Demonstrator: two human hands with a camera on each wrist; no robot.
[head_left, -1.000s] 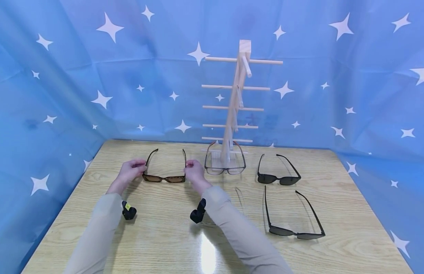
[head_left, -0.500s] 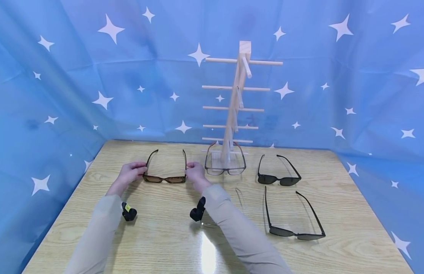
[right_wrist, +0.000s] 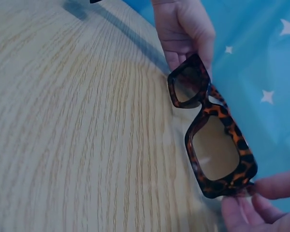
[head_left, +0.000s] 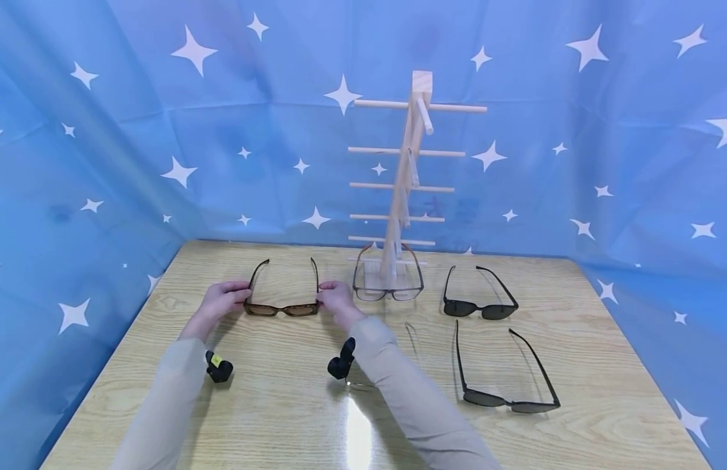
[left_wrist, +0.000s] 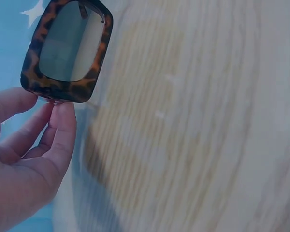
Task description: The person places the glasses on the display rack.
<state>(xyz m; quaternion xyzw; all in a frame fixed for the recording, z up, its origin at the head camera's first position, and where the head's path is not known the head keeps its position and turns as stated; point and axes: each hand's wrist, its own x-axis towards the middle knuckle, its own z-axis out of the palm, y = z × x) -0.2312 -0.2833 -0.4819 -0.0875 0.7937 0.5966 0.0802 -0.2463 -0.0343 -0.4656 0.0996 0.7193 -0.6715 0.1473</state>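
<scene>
Both hands hold one pair of tortoiseshell sunglasses (head_left: pixel 301 310) with brown lenses, its temples unfolded and pointing away from the person. My left hand (head_left: pixel 222 301) pinches the left end of the frame near the hinge, with thumb and fingertips. At the opposite hinge, my right hand (head_left: pixel 338 301) pinches the other end. In the left wrist view one lens of the sunglasses (left_wrist: pixel 70 43) rises above the fingers (left_wrist: pixel 63 128). The right wrist view has the front of the sunglasses (right_wrist: pixel 242 162) stretched between the two hands, close over the wooden table (right_wrist: pixel 87 145).
A wooden display stand (head_left: pixel 405 176) with crossbars rises at the back, and clear-lensed eyeglasses (head_left: pixel 370 296) hang low on it. To the right lie black sunglasses (head_left: pixel 497 312) and a larger dark pair (head_left: pixel 483 397). Thin-rimmed glasses (head_left: pixel 411 336) are partly hidden by the right sleeve (head_left: pixel 398 378).
The tortoiseshell sunglasses and both hands have shifted very slightly toward the person. Both grips stay the same, and the other glasses have not moved.
</scene>
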